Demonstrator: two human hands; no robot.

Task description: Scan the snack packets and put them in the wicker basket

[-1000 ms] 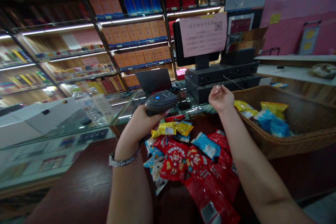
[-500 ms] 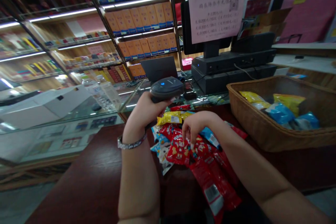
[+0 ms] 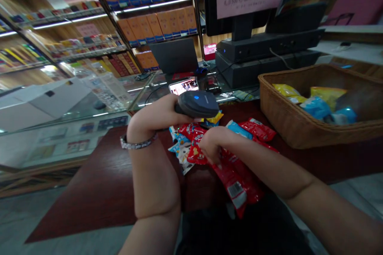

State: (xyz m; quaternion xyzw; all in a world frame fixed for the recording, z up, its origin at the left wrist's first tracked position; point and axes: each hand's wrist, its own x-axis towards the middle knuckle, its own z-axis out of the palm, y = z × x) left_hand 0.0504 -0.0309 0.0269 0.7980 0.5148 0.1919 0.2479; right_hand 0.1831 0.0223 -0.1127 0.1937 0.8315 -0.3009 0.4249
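My left hand (image 3: 155, 116) is closed around a dark handheld barcode scanner (image 3: 197, 104) with a blue light on top, held just above a pile of snack packets (image 3: 239, 167) on the dark red counter (image 3: 98, 179). My right hand (image 3: 213, 144) curls down onto the pile, its fingers pinching a red snack packet (image 3: 196, 152). More red, blue, white and yellow packets lie around both hands. A metal bracelet circles my left wrist.
A wicker basket (image 3: 287, 119) with yellow and blue packets stands at the right. Behind are a black till with a monitor (image 3: 254, 44), a phone (image 3: 184, 86), a glass display case (image 3: 74, 127) at the left and shelves of boxed goods (image 3: 155, 20).
My right hand came down from near the basket onto the packet pile and closed on a red packet. The scanner in my left hand dropped lower and nearer the pile. The view tilted down.
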